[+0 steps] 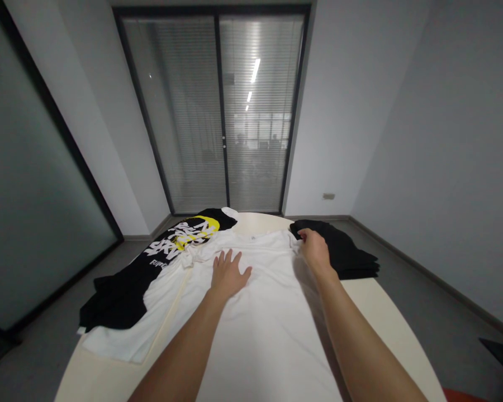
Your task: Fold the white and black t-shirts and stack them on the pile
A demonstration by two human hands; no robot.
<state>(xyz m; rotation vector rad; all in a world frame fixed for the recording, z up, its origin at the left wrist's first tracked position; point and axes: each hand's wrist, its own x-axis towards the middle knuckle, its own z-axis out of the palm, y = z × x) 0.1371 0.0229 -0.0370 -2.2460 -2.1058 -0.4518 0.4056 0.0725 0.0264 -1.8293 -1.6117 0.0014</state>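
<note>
A white T-shirt [264, 318] lies spread on the table in front of me, its neckline at the far end. My left hand [228, 274] rests flat on its upper left part, fingers spread. At the shirt's far right shoulder, my right hand [316, 251] has its fingers bent around the sleeve edge; the fingertips are partly hidden. Just beyond and to the right of that hand sits a stack of folded black garments [347, 251].
A black T-shirt with white and yellow print [126, 293] lies at the left, over more white fabric [121, 343]. The pale table [379, 318] has a rounded edge. A glass door with blinds [255, 167] stands beyond it.
</note>
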